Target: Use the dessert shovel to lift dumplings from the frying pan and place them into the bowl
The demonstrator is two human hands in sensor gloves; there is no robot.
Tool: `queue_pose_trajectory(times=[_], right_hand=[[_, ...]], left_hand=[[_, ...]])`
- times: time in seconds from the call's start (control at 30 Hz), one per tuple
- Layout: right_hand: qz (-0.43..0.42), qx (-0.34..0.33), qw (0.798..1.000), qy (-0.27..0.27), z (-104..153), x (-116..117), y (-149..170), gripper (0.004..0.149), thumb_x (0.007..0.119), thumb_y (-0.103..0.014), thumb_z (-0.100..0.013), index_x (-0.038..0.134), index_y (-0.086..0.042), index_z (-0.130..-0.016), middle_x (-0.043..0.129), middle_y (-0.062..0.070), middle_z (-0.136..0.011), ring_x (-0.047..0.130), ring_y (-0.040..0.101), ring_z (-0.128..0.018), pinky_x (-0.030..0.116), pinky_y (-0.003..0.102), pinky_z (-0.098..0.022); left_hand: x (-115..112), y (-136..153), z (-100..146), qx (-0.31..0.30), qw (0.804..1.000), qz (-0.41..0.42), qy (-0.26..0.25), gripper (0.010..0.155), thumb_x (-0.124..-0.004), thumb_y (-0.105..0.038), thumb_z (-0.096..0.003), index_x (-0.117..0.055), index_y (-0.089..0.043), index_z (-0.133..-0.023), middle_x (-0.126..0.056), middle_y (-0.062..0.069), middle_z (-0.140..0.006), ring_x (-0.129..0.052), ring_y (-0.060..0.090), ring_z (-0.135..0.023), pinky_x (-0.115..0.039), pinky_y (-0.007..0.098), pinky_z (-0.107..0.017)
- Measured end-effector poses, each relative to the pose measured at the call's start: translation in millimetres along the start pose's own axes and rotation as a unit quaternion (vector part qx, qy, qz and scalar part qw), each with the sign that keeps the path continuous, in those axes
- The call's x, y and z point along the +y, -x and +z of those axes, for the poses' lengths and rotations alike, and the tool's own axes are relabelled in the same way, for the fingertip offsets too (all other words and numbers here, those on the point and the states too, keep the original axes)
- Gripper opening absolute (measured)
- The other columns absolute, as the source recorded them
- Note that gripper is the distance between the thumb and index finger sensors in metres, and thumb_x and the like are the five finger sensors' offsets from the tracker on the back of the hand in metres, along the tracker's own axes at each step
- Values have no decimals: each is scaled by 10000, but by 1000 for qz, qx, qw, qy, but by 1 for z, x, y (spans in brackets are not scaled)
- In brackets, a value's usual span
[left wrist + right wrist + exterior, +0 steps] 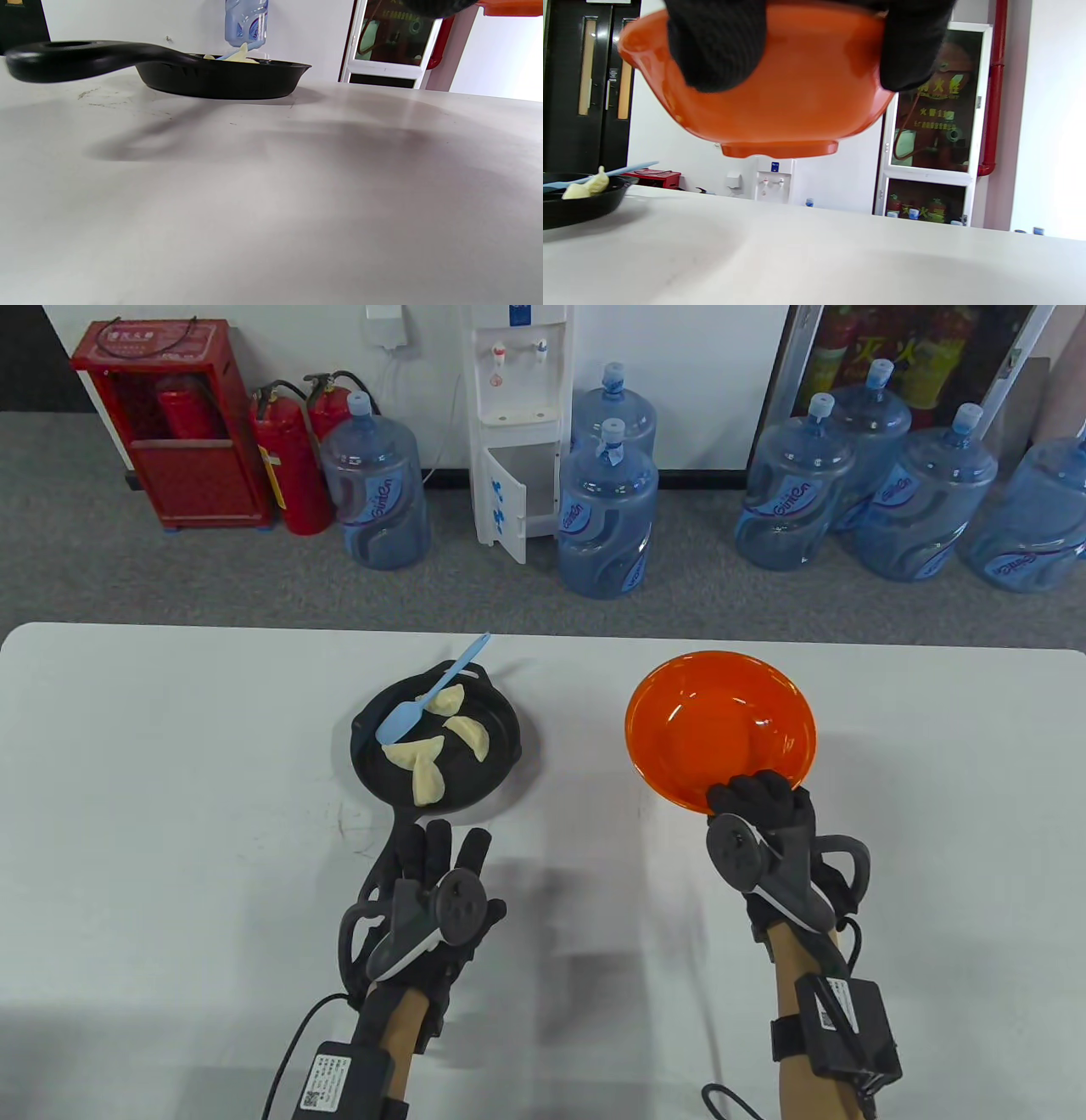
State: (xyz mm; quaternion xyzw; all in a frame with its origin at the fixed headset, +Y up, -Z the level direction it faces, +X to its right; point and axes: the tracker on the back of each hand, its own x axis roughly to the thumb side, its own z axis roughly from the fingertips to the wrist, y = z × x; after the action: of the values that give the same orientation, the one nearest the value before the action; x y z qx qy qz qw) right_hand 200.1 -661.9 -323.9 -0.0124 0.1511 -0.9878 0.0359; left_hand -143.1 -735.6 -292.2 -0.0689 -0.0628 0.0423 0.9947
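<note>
Bowl aloft, shovel waiting
Right grip (pixel 761 806) clamps bowl (pixel 721 729); left grip (pixel 437 857), fingers straight, nearer shovel (pixel 428 691), handle slanting away beyond it.

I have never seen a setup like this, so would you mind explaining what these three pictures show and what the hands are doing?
No robot here: a person wears black sensor gloves, each with a round tracker strapped to the back. The big picture looks down on a white table; the other two come from small cameras on each wrist, low near the surface.

On the table sits a black frying pan holding pale dumplings, with a light blue dessert shovel lying across it. The left hand hovers open by the pan's handle, holding nothing.

The right hand grips the near rim of a glossy orange plastic bowl. The right wrist view shows that bowl lifted clear of the table, fingers curled over its side. It looks empty.
</note>
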Motion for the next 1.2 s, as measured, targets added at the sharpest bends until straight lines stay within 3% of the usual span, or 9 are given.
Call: queue_pose_trajectory(times=[0.57, 0.9, 1.2], right_hand=[[37, 48, 998, -30, 26, 23, 51, 428, 767, -397, -534, 855, -322, -947, 838, -52, -1039, 759, 226, -1037, 712, 578, -766], [16, 98, 994, -55, 46, 49, 77, 426, 767, -388, -536, 857, -315, -946, 845, -42, -1034, 766, 236, -1031, 715, 589, -756], [0, 114, 991, -67, 55, 59, 85, 426, 770, -384, -536, 861, -309, -945, 846, -40, -1034, 766, 241, -1030, 716, 592, -753]], left_hand=[[-2, 0, -1, 2, 1000, -2, -1, 773, -580, -629, -494, -181, -424, -1123, -131, 82, -1209, -105, 412, -1107, -251, 575, -800], [-2, -1, -1, 3, 1000, -12, -1, 773, -579, -630, -494, -178, -425, -1123, -129, 84, -1208, -102, 410, -1107, -248, 575, -800], [-1, -2, -1, 5, 1000, -20, -2, 772, -578, -630, -495, -175, -427, -1121, -126, 85, -1208, -101, 410, -1107, -246, 574, -801]])
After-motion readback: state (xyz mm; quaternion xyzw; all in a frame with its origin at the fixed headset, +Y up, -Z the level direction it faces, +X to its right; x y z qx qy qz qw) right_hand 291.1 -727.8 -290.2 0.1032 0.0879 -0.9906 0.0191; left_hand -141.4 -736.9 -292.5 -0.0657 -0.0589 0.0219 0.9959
